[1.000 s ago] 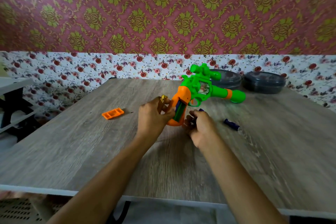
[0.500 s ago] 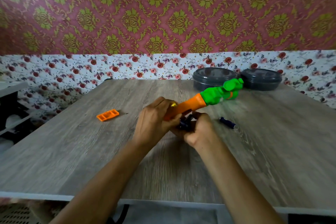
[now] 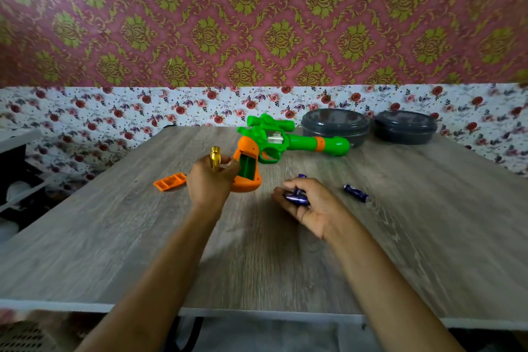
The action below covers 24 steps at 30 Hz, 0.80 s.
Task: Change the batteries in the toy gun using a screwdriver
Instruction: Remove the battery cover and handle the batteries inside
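The green and orange toy gun [image 3: 288,141] lies across the table's middle, barrel to the right, its orange grip showing an open battery slot. My left hand [image 3: 210,184] grips that orange grip and also holds a yellow-handled screwdriver [image 3: 215,158], only the handle showing. My right hand [image 3: 307,206], palm up to the right of the grip, holds blue batteries [image 3: 295,197] in its curled fingers. One more blue battery [image 3: 355,192] lies on the table further right. The orange battery cover [image 3: 170,182] lies left of my left hand.
Two dark round lidded containers [image 3: 334,126] [image 3: 405,127] stand at the back right against the floral wall. The grey wooden table [image 3: 257,251] spreads out bare in front of my hands. A shelf unit [image 3: 14,157] stands off the table's left side.
The gun has come back from a tilted position to lie sideways with the slot showing empty. My right hand has drawn away to the right with batteries in its palm.
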### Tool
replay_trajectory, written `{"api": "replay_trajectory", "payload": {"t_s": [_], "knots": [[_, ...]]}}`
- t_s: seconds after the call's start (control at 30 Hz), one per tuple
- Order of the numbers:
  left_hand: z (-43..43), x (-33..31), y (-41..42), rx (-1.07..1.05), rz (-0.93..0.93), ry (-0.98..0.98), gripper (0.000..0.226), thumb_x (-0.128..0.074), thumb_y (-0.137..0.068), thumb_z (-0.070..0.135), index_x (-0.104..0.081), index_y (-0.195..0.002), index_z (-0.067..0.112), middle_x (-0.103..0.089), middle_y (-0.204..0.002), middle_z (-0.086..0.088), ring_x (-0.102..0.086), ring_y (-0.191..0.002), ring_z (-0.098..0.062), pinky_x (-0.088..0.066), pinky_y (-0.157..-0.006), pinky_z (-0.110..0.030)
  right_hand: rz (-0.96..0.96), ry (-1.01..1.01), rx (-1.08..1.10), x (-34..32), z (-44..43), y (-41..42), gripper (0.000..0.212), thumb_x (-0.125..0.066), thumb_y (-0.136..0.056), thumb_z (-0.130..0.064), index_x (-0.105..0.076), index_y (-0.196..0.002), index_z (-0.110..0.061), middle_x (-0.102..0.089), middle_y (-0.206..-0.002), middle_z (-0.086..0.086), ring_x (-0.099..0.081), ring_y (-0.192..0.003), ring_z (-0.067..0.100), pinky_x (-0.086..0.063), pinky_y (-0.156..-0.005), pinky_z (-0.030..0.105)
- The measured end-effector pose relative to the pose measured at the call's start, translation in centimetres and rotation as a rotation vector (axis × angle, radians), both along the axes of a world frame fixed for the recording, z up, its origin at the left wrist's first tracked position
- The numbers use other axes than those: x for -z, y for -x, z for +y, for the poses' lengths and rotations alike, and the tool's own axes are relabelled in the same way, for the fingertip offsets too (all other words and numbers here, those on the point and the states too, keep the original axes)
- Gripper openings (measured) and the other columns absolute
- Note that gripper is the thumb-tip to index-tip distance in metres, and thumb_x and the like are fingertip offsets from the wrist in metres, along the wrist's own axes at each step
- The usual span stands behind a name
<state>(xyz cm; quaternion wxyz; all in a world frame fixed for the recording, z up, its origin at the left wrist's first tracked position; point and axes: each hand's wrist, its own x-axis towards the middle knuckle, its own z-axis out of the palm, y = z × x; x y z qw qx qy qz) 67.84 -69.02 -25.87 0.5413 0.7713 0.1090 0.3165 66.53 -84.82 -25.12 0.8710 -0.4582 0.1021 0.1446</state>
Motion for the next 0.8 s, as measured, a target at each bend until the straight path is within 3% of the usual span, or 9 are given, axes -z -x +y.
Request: {"api": "replay_trajectory", "payload": {"t_s": [0.1, 0.17, 0.27, 0.33, 0.53, 0.6, 0.7, 0.8], "knots": [[1.0, 0.2, -0.3, 0.017, 0.122, -0.015, 0.013, -0.063, -0.083, 0.017, -0.066, -0.07, 0.014, -0.053, -0.055, -0.002, -0.045, -0.051, -0.017, -0.033, -0.054, -0.027, -0.1, 0.176, 0.017, -0.1, -0.8, -0.1, 0.02, -0.041, -0.087, 0.017, -0.054, -0.095, 0.004, -0.052, -0.087, 0.012, -0.055, -0.086, 0.02, -0.052, -0.087, 0.03], [1.5, 0.4, -0.5, 0.042, 0.196, -0.03, 0.016, -0.062, -0.084, 0.018, -0.065, -0.072, 0.008, -0.052, -0.056, -0.006, -0.044, -0.052, -0.022, -0.035, -0.057, -0.028, -0.134, 0.249, 0.033, 0.0, -1.4, -0.1, 0.034, -0.036, -0.088, 0.019, -0.047, -0.12, 0.011, -0.052, -0.089, 0.012, -0.054, -0.107, 0.027, -0.044, -0.093, 0.034], [2.0, 0.7, -0.8, 0.057, 0.29, -0.036, 0.022, -0.063, -0.085, 0.022, -0.061, -0.072, 0.004, -0.051, -0.062, -0.012, -0.046, -0.057, -0.026, -0.038, -0.061, -0.033, -0.128, 0.267, 0.05, 0.3, -2.1, -0.1, 0.036, -0.035, -0.09, 0.019, -0.043, -0.124, 0.014, -0.053, -0.107, 0.021, -0.045, -0.128, 0.033, -0.043, -0.092, 0.038], [2.2, 0.8, -0.9, 0.058, 0.331, -0.064, 0.023, -0.064, -0.085, 0.024, -0.06, -0.071, 0.006, -0.052, -0.062, -0.013, -0.049, -0.062, -0.027, -0.041, -0.063, -0.035, -0.126, 0.31, 0.057, 0.6, -2.3, -0.2, 0.032, -0.036, -0.091, 0.015, -0.046, -0.122, 0.013, -0.049, -0.124, 0.027, -0.045, -0.127, 0.033, -0.045, -0.091, 0.037], [2.2, 0.6, -0.9, 0.032, 0.363, -0.165, 0.014, -0.067, -0.081, 0.016, -0.065, -0.085, 0.003, -0.061, -0.073, -0.015, -0.058, -0.073, -0.029, -0.042, -0.062, -0.032, -0.256, 0.5, 0.091, 1.3, -2.1, -0.4, 0.024, -0.04, -0.094, 0.005, -0.053, -0.113, 0.012, -0.051, -0.103, 0.019, -0.051, -0.101, 0.022, -0.047, -0.089, 0.035], [2.1, 0.6, -0.9, 0.025, 0.338, -0.221, 0.017, -0.067, -0.082, 0.016, -0.067, -0.091, 0.002, -0.066, -0.084, -0.018, -0.062, -0.08, -0.032, -0.045, -0.065, -0.035, -0.381, 0.777, 0.127, 1.3, -2.6, -0.7, 0.016, -0.045, -0.093, 0.001, -0.057, -0.103, 0.005, -0.056, -0.101, 0.018, -0.056, -0.099, 0.023, -0.049, -0.091, 0.036], [2.0, 0.5, -0.8, -0.004, 0.295, -0.262, 0.021, -0.065, -0.084, 0.02, -0.067, -0.094, 0.002, -0.067, -0.089, -0.017, -0.061, -0.088, -0.032, -0.044, -0.067, -0.035, -0.572, 1.47, 0.234, 0.3, -4.6, -1.5, 0.023, -0.047, -0.089, -0.001, -0.058, -0.109, 0.003, -0.061, -0.11, 0.023, -0.058, -0.103, 0.036, -0.043, -0.085, 0.036], [1.8, 0.3, -0.7, -0.022, 0.266, -0.268, 0.023, -0.062, -0.087, 0.023, -0.066, -0.093, 0.0, -0.063, -0.083, -0.016, -0.058, -0.083, -0.032, -0.038, -0.064, -0.03, -0.575, 1.75, 0.289, -0.7, -6.8, -2.5, 0.034, -0.048, -0.087, 0.0, -0.053, -0.121, 0.002, -0.056, -0.12, 0.025, -0.053, -0.11, 0.038, -0.041, -0.087, 0.036]]}}
